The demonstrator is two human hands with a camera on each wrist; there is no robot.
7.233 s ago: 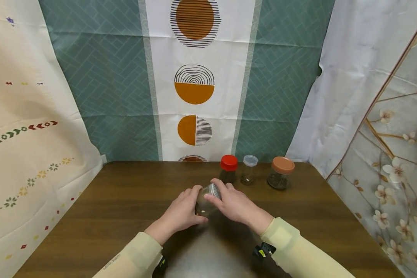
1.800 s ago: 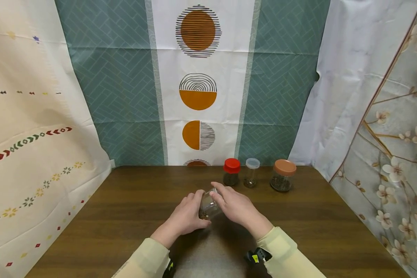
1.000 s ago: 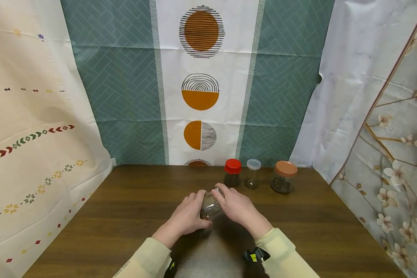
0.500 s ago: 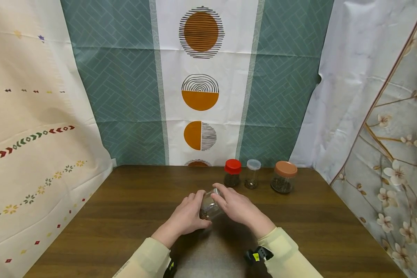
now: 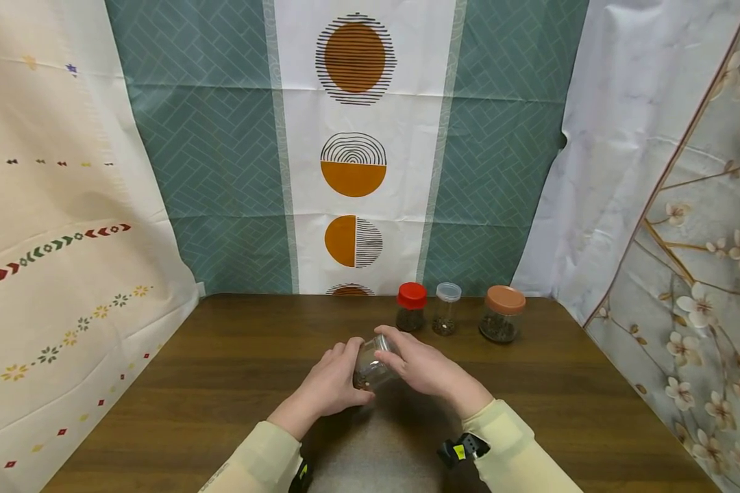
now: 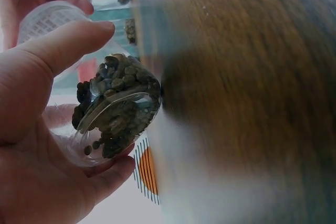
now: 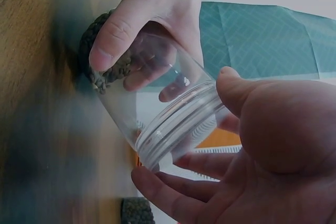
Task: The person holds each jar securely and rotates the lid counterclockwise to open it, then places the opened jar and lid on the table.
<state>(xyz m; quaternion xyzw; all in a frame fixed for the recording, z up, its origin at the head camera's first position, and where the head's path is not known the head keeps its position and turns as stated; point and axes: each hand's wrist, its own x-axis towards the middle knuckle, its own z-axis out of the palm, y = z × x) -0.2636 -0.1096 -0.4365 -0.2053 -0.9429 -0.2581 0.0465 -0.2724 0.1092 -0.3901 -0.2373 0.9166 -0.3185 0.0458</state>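
Observation:
A clear jar (image 5: 367, 359) is held tilted low over the table, its base down and left. Small dark pebble-like pieces (image 6: 118, 85) lie gathered in its bottom. My left hand (image 5: 328, 382) grips the jar body, thumb on one side and fingers round the other. At the upper right end, my right hand (image 5: 424, 364) holds the clear ridged lid (image 7: 181, 124) by its rim, thumb and fingertips spread round it. The lid sits on the jar mouth; the head view hides part of it behind the right hand. Whether the base touches the tabletop, I cannot tell.
Behind the hands stand a red-lidded jar (image 5: 412, 305), a slim jar with a pale clear lid (image 5: 447, 308) and a wider orange-lidded jar (image 5: 503, 315). They rest near the back edge of the brown wooden table (image 5: 234, 342). Patterned cloths (image 5: 222, 171) hang behind and beside it.
Over the last second my right hand has turned on the lid and its wrist has shifted slightly right, showing more of the rim. The left hand and the jar have stayed almost still.

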